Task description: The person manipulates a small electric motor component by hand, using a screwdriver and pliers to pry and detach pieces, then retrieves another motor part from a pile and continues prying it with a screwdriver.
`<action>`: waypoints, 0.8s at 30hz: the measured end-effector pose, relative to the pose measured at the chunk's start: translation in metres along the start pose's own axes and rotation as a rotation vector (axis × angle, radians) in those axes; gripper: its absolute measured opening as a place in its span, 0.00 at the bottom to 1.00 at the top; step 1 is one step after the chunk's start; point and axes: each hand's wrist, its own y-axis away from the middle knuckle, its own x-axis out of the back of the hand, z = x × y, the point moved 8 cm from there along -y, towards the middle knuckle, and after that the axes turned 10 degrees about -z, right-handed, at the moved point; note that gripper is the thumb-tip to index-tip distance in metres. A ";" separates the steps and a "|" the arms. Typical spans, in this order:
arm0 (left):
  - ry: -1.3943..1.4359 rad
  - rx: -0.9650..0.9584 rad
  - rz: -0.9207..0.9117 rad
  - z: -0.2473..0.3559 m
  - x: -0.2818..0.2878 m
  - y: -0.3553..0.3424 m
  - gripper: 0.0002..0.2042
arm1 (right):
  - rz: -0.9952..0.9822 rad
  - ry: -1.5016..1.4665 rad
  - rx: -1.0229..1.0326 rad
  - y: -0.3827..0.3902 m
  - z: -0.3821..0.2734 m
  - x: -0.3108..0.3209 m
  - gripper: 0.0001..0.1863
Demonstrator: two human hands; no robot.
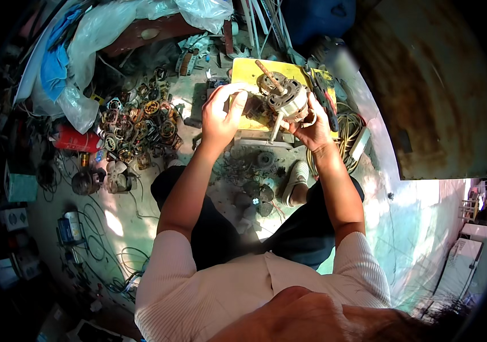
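Note:
A grey electric fan motor [292, 102] with a long rusty shaft is tilted above a small yellow-topped work stand [246, 69]. My right hand [313, 126] grips its right side, fingers wrapped around the housing. A pale stub points down from the motor toward me. To the left of it, apart from the housing, my left hand [223, 114] is curled with thumb and fingers drawn together. Whatever those fingertips hold, if anything, is too small to make out. Dark, greasy bits lie on the yellow top between my hands.
Red-handled pliers [329, 108] lie at the stand's right edge, above a coil of yellowish hose [347, 134]. Many motor windings [141, 122] are heaped on the floor to the left, near a red cylinder [75, 138]. A rusty metal panel [431, 91] stands at right.

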 end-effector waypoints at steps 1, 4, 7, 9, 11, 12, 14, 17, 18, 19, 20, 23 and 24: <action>0.022 -0.029 0.076 0.001 0.007 0.002 0.10 | 0.022 0.063 0.013 0.002 0.000 -0.003 0.28; 0.091 0.020 0.158 -0.011 0.027 0.006 0.11 | -0.073 0.359 0.000 0.003 0.001 -0.018 0.31; -0.005 -0.103 0.189 0.005 0.041 0.009 0.09 | -0.195 0.471 0.003 0.000 0.009 -0.026 0.34; -0.378 -0.263 0.092 0.033 0.041 0.011 0.10 | -0.186 0.620 0.045 0.002 0.014 -0.031 0.35; -0.499 -0.252 -0.034 0.038 0.032 0.015 0.12 | -0.218 0.700 0.063 0.006 0.015 -0.057 0.38; -0.516 -0.241 -0.055 0.038 0.030 0.017 0.12 | -0.220 0.794 0.087 0.007 0.016 -0.058 0.39; -0.521 -0.203 -0.061 0.033 0.032 0.018 0.11 | -0.187 0.880 0.108 0.008 0.018 -0.058 0.41; -0.591 -0.263 -0.062 0.038 0.036 0.020 0.11 | -0.134 1.143 0.198 0.009 0.013 -0.064 0.42; -0.576 -0.250 -0.091 0.040 0.034 0.021 0.11 | -0.107 1.198 0.231 0.009 0.013 -0.065 0.43; -0.615 -0.255 -0.115 0.041 0.031 0.023 0.10 | -0.110 1.263 0.225 0.009 0.013 -0.066 0.44; -0.614 -0.252 -0.152 0.040 0.027 0.024 0.08 | -0.112 1.329 0.218 0.009 0.013 -0.067 0.44; -0.602 -0.231 -0.232 0.036 0.021 0.025 0.06 | -0.109 1.442 0.237 0.010 0.015 -0.072 0.44; -0.598 -0.225 -0.252 0.035 0.020 0.024 0.06 | -0.110 1.456 0.241 0.010 0.016 -0.072 0.44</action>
